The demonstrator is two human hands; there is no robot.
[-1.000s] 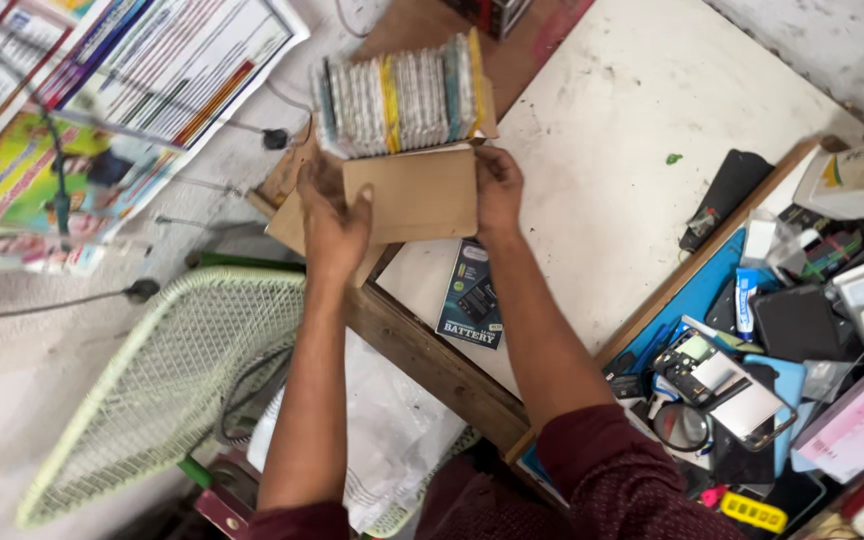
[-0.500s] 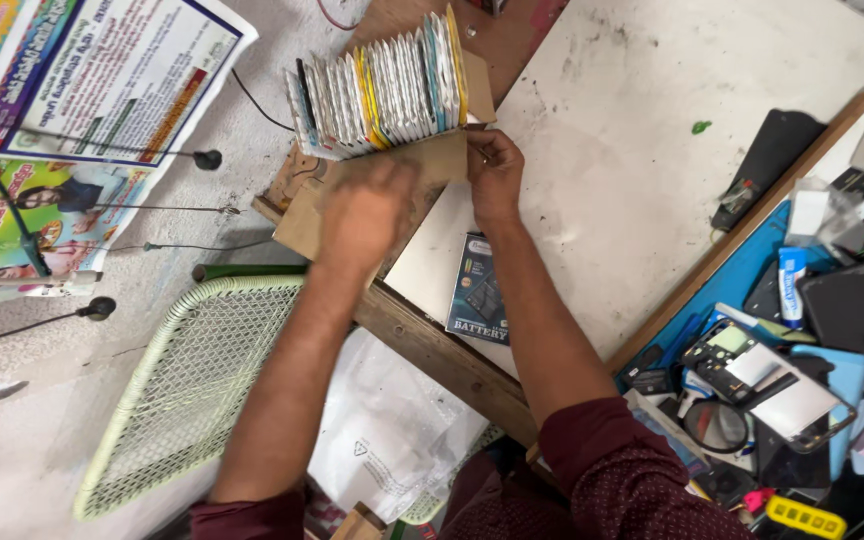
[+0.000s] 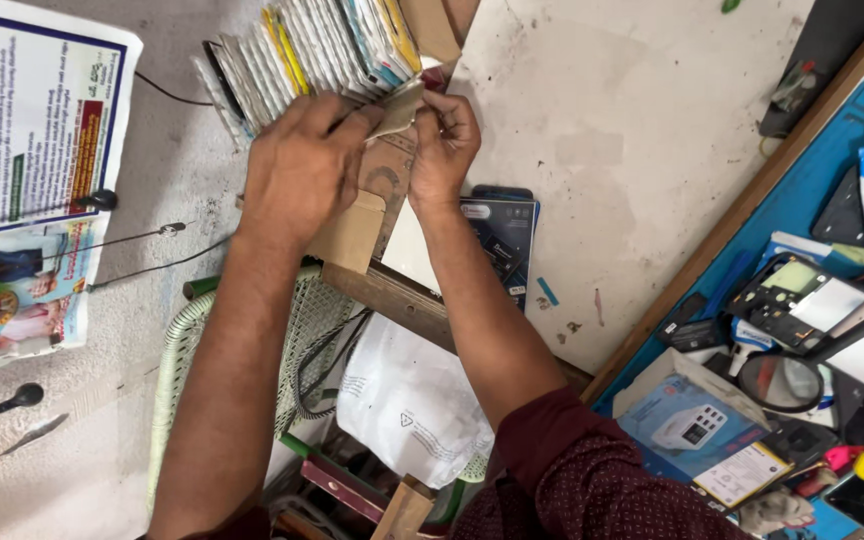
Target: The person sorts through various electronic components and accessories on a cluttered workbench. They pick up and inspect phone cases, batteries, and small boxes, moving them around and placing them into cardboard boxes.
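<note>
Worn whitish table (image 3: 652,150), wooden edge along the near side. On it: cardboard box (image 3: 352,225) at the edge, crammed with flat packets (image 3: 302,50); dark packet (image 3: 502,235) just beside it; blue mat (image 3: 802,200) to the right, cluttered with small tools.
</note>
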